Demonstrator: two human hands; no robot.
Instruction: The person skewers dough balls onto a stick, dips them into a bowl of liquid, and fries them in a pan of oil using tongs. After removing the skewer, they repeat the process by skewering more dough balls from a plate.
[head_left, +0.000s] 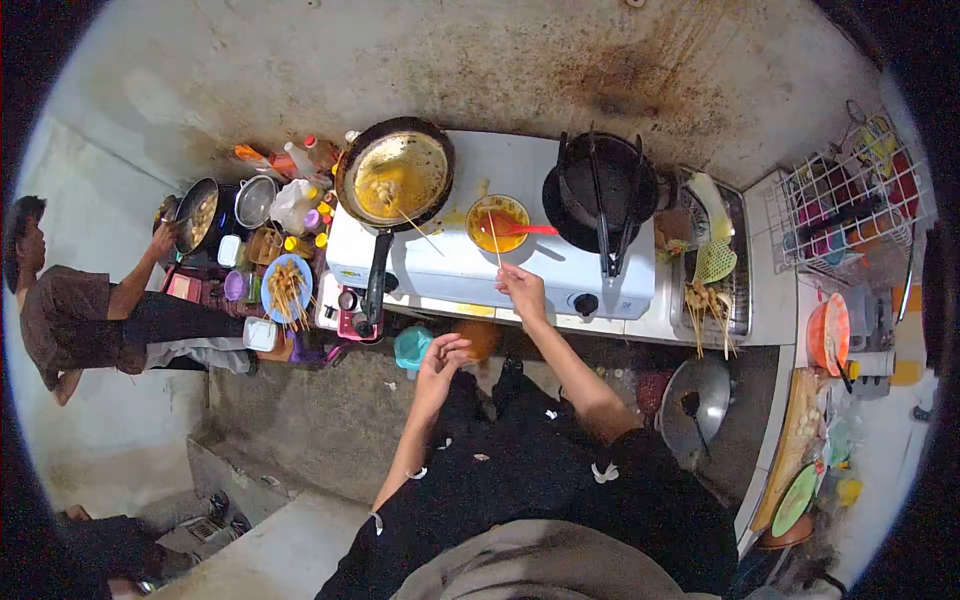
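Note:
My right hand (522,292) pinches a thin wooden skewer (496,245) over the front of the stove. The skewer's far end reaches into a bowl of yellow-orange sauce (484,208), and what is on that end is hard to make out. A red spoon (525,230) rests in the same bowl, its handle pointing right. Lower and to the left, my left hand (438,368) hovers in front of the stove with loosely bent fingers, holding nothing. Left of the bowl, a frying pan (376,160) holds yellow food, with another skewer sticking out over its rim.
A black pan with tongs (603,215) occupies the stove's right burner. Skewered food lies on a rack (712,310) at right and a blue plate (290,285) at left. Another person (75,310) works a pan (197,215) far left. A wok (695,400) sits lower right.

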